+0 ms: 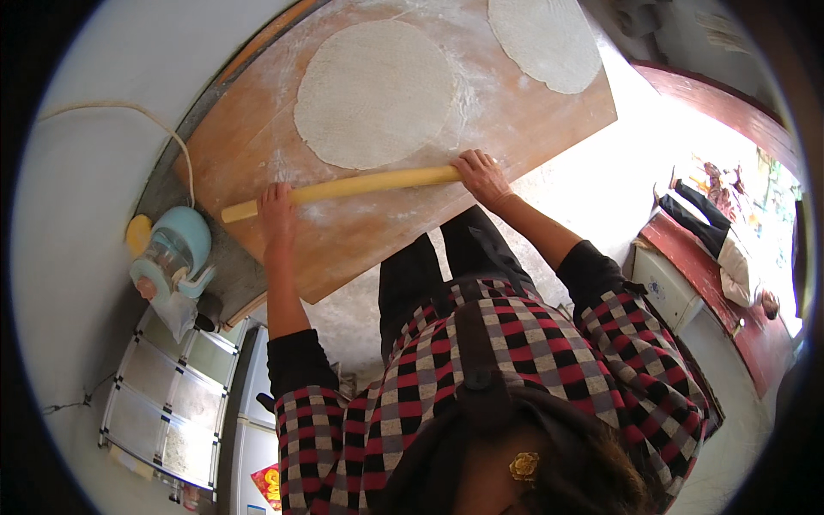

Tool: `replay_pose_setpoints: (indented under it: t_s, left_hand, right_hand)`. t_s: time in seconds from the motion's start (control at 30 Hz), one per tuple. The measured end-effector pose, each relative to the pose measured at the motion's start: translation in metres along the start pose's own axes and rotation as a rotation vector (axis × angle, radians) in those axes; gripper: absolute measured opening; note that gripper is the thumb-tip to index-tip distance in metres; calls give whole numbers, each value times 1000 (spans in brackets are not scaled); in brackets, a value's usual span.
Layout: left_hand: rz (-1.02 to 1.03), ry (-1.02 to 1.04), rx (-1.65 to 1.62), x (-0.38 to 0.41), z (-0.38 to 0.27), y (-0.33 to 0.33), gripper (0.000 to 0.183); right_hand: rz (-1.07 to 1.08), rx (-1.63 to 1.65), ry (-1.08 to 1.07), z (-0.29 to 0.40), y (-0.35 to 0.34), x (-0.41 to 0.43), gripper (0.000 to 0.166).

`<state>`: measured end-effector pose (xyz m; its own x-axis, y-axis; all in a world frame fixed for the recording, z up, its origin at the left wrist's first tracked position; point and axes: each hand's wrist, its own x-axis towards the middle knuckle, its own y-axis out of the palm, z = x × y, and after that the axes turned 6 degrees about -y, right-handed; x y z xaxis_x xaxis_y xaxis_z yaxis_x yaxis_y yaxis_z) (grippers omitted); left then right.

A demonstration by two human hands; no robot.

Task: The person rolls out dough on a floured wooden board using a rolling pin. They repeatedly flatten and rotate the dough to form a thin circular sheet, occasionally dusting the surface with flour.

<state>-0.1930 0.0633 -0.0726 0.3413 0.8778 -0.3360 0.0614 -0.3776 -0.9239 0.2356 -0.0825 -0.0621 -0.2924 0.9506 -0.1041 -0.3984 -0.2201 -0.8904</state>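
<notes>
A long pale-yellow wooden rolling pin [373, 185] lies across the near part of a flour-dusted wooden board [322, 248]. My left hand [277, 209] grips it a little in from its left end, which sticks out past the fingers. Around the right end my right hand [481, 177] is curled, hiding most of that tip. Just beyond the pin, a thin round dough sheet [376, 93] is spread flat. Another thin dough sheet [548, 44] lies at the board's far right, partly cut off by the picture's top edge.
Left of the board, a light-blue kitchen appliance [174, 248] with a clear jar and a cord [145, 111] stands on a grey counter [222, 248]. A paneled cabinet [174, 399] is at lower left. Someone in dark trousers [698, 215] is by the bright doorway at right, near a white box [666, 286].
</notes>
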Motion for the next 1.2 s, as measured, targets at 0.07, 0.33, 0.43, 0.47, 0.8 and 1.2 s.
replay_pose_setpoints:
  t_s: [0.07, 0.33, 0.43, 0.47, 0.8, 1.2]
  left_hand:
    - [107, -38, -1, -12, -7, -4, 32]
    - [20, -36, -116, -37, -17, 23, 32]
    - [28, -122, -230, -17, -37, 24, 31]
    - [36, -137, -271, -7, -44, 22, 31]
    - [-209, -129, -257, 28, -70, 33, 39]
    - [-257, -160, -462, 16, -118, 32, 42]
  right_hand:
    - [4, 16, 5, 1, -8, -1, 25]
    - [-76, -20, -4, -28, -35, 22, 30]
    - [-207, -108, 19, -52, -52, 54, 30]
    - [-285, -162, 15, -61, -56, 67, 30]
    - [-492, 428, 910, -27, 5, 72, 28]
    - [-370, 488, 1389, 39, 36, 127, 39]
